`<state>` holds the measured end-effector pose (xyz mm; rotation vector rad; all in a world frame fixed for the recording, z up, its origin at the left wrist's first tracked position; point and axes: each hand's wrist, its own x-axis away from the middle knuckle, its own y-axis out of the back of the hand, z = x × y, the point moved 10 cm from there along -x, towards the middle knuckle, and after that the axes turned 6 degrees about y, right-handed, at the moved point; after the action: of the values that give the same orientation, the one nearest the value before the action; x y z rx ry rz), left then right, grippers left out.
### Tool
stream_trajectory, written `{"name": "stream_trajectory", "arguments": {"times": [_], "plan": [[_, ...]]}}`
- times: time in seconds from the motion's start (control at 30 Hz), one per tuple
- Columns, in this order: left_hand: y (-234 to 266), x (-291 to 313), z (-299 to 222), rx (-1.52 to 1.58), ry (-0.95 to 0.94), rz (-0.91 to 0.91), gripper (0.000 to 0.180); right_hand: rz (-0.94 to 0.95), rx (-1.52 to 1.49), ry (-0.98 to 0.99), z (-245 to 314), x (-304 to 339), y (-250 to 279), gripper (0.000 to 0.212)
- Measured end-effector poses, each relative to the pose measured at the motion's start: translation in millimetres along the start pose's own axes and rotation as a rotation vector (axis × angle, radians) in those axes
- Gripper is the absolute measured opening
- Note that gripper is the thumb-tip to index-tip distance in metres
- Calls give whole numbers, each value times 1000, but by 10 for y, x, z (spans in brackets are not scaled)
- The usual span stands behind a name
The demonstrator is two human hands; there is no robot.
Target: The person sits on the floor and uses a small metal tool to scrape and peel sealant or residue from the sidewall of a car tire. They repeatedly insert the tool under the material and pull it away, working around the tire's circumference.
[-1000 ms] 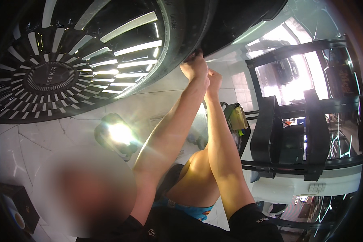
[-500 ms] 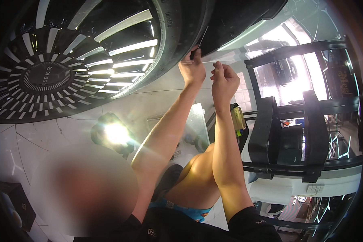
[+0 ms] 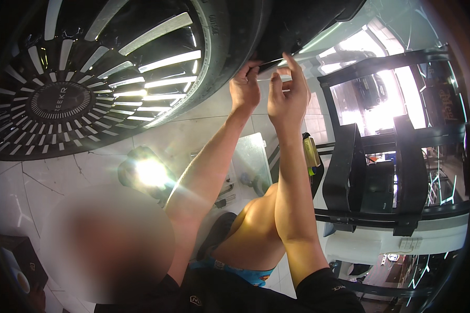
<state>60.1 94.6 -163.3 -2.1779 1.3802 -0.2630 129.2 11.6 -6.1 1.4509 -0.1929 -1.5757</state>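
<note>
My left hand (image 3: 244,89) is up at the lower edge of the dark wheel arch (image 3: 270,39), just beside the tyre (image 3: 220,68). Its thumb and fingers are pinched together; what they hold, if anything, is too small to make out. To its right my right hand (image 3: 290,96) is open, with the index finger stretched up toward the dark panel and the thumb apart. A thin pale line (image 3: 272,62) runs between the fingertips of both hands; whether it is a strip or a panel edge I cannot tell. The large wheel (image 3: 62,99) has silver and black spokes.
A bright work lamp (image 3: 149,171) glares from the tiled floor (image 3: 52,172). Beyond my left forearm lies a clear flat case (image 3: 253,156) near some small tools (image 3: 225,195). A black rack (image 3: 344,177) stands at the right, with a yellow item (image 3: 310,151) beside my right forearm.
My right hand has opened from a pinch, and its index finger has risen toward the panel. The left hand has shifted slightly left and stays pinched.
</note>
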Motion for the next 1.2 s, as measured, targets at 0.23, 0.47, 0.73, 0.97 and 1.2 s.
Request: {"name": "stream_trajectory", "arguments": {"times": [0.23,0.47,0.73,0.97,1.2], "plan": [[-10,4,8,24,81,17,17,-1,31,48,20,73,21,54],[-8,-7,3,29,81,14,18,29,1,23,32,57,-52,58],[15,17,20,17,130,6,17,47,-5,35,24,80,-88,59],[42,22,-66,17,35,32,19,24,8,-14,-77,168,17,41],[56,89,-28,14,47,98,25,-48,-27,-80,-278,464,67,23]]}}
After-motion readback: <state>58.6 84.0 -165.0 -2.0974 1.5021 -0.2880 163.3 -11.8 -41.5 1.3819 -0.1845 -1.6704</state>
